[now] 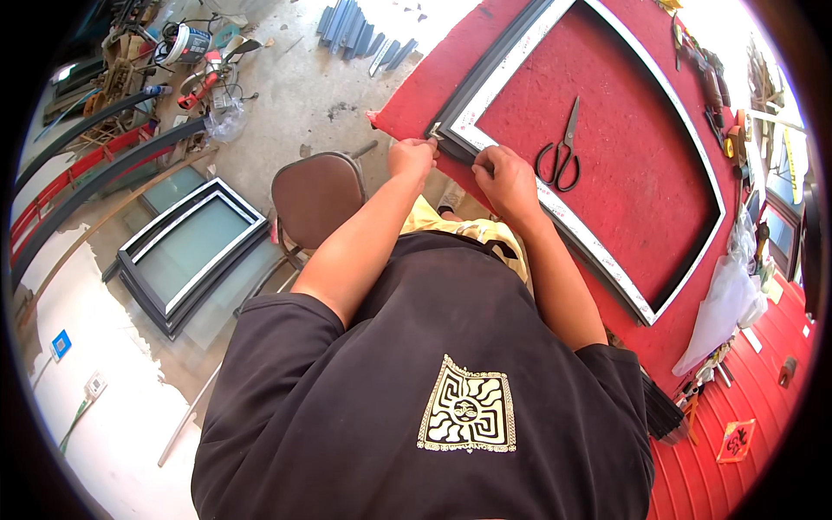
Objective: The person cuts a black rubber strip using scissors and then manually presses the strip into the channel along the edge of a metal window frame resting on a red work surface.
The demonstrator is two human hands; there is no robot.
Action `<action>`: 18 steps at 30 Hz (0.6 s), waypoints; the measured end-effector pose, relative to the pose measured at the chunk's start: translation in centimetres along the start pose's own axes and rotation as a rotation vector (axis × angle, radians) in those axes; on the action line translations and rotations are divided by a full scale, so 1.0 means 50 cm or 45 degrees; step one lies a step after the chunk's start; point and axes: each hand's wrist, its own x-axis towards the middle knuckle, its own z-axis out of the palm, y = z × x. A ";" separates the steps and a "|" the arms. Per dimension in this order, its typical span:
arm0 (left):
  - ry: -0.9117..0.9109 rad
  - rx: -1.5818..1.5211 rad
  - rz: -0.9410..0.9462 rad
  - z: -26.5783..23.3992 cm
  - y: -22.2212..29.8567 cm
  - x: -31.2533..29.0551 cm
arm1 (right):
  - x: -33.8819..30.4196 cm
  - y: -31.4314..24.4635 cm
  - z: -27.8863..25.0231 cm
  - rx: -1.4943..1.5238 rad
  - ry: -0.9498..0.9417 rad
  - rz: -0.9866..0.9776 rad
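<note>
A window frame (pixel 598 254) with a white face and dark grey sides lies on the red-covered table (pixel 607 113), its nearest corner toward me. At that corner my left hand (pixel 412 159) is closed in a pinch, and a small pale bit shows by its fingertips, too small to name. A little to the right, my right hand (pixel 511 182) has its fingers curled together against the frame's near edge. What it pinches, if anything, is hidden. Black-handled scissors (pixel 563 149) lie inside the frame, just past my right hand, blades pointing away.
A brown padded chair (pixel 319 199) stands left of my arms. Glazed window sashes (pixel 191 251) lie stacked on the floor farther left. Cut grey profiles (pixel 351 30) rest at the back. Hand tools (pixel 711 82) and a plastic bag (pixel 724 286) line the table's right side.
</note>
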 end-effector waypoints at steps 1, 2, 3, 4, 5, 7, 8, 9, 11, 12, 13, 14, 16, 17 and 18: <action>0.001 0.015 0.003 0.001 0.002 -0.001 | 0.001 -0.001 -0.002 0.036 -0.004 0.004; 0.000 0.014 0.001 0.002 0.001 0.001 | 0.002 0.001 -0.004 0.034 -0.005 0.005; -0.010 0.038 0.008 0.001 0.002 0.006 | 0.004 0.002 -0.005 0.074 -0.009 0.031; -0.019 0.063 0.016 0.001 0.002 0.009 | 0.004 0.003 -0.006 0.114 -0.012 0.057; -0.021 0.063 0.016 0.002 0.002 0.010 | 0.005 0.005 -0.008 0.113 -0.011 0.058; -0.028 0.076 0.019 0.002 0.003 0.012 | 0.007 0.009 -0.012 0.148 -0.028 0.057; -0.029 0.078 0.020 0.002 0.001 0.013 | 0.007 0.013 -0.013 0.148 -0.026 0.057; -0.042 0.056 0.008 0.002 0.000 0.014 | 0.007 0.017 -0.013 0.156 -0.043 0.060; -0.053 0.035 -0.003 0.000 -0.004 0.015 | 0.007 0.020 -0.014 0.166 -0.060 0.063; -0.066 0.064 0.020 -0.002 -0.006 0.016 | 0.005 0.019 -0.015 0.160 -0.066 0.052; -0.079 0.092 0.042 -0.003 -0.007 0.017 | 0.003 0.018 -0.016 0.155 -0.071 0.042; -0.078 0.093 0.042 -0.004 -0.009 0.019 | 0.002 0.018 -0.016 0.156 -0.071 0.042; -0.077 0.158 0.067 -0.007 -0.012 0.024 | 0.001 0.017 -0.015 0.149 -0.062 0.028; -0.077 0.158 0.070 -0.010 -0.005 0.021 | 0.001 0.018 -0.016 0.149 -0.059 0.027; -0.099 0.228 0.051 -0.013 0.002 0.019 | 0.000 0.018 -0.017 0.139 -0.058 0.016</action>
